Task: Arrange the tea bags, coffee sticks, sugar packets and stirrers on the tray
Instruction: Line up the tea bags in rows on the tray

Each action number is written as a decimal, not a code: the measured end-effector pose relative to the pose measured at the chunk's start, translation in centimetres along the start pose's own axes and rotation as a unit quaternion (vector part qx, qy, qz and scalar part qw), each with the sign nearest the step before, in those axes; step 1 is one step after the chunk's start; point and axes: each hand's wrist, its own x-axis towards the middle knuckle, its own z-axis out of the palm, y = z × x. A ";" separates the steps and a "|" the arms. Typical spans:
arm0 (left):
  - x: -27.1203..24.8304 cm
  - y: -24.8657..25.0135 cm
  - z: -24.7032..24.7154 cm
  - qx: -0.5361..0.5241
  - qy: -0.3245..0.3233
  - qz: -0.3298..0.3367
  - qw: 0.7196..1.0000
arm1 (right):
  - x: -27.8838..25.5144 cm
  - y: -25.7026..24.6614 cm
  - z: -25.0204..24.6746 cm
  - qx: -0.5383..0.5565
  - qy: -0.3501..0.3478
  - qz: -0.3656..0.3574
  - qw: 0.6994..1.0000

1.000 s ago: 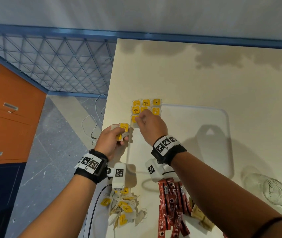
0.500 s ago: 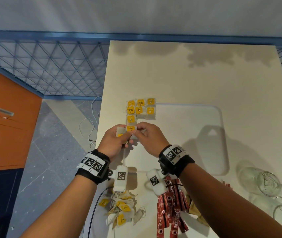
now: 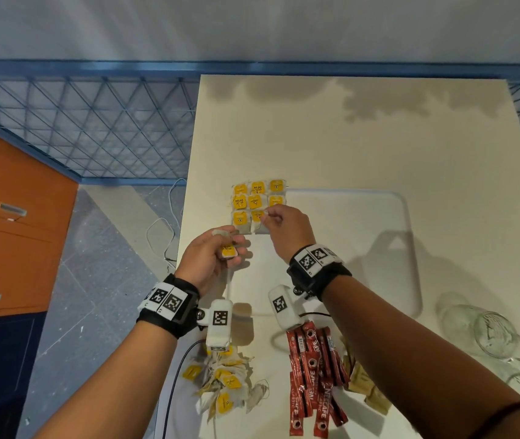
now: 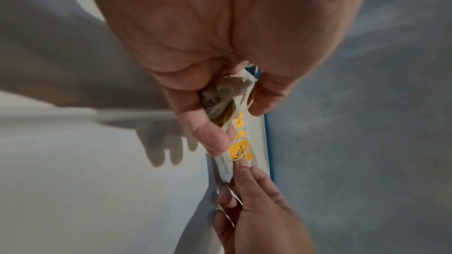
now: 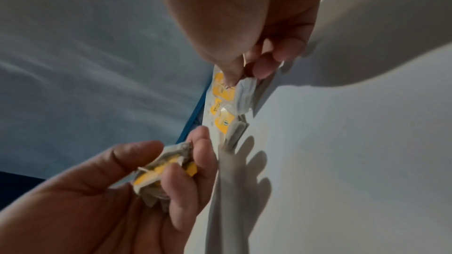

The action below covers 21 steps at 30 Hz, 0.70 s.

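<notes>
A white tray lies on the cream table. Yellow-tagged tea bags are laid in rows on its far left corner. My right hand pinches one tea bag by its upper edge, down on the third row beside another bag. In the right wrist view the thumb and fingers pinch that tea bag. My left hand hovers just left of the tray's edge and grips a small bundle of tea bags, crumpled between thumb and fingers in the left wrist view.
At the table's near edge lie a loose pile of tea bags, red coffee sticks and brown sugar packets. Glass jars lie at the right. A blue mesh fence and an orange cabinet stand to the left.
Half a second ago both hands met at the left hand's bundle. The right hand has since carried one tea bag forward to the third row; the left hand stayed back.
</notes>
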 end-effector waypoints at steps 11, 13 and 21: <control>0.5 -0.8 -1.0 0.022 0.003 -0.014 1.000 | 0.2 -0.5 1.1 -0.103 0.012 0.005 0.995; 0.6 -1.1 -1.1 0.025 -0.007 -0.013 1.000 | 0.1 -0.6 1.0 -0.117 0.012 0.003 0.993; 0.8 -1.4 -1.3 0.071 -0.052 0.007 0.996 | -0.7 -0.8 0.4 -0.054 0.009 0.003 0.999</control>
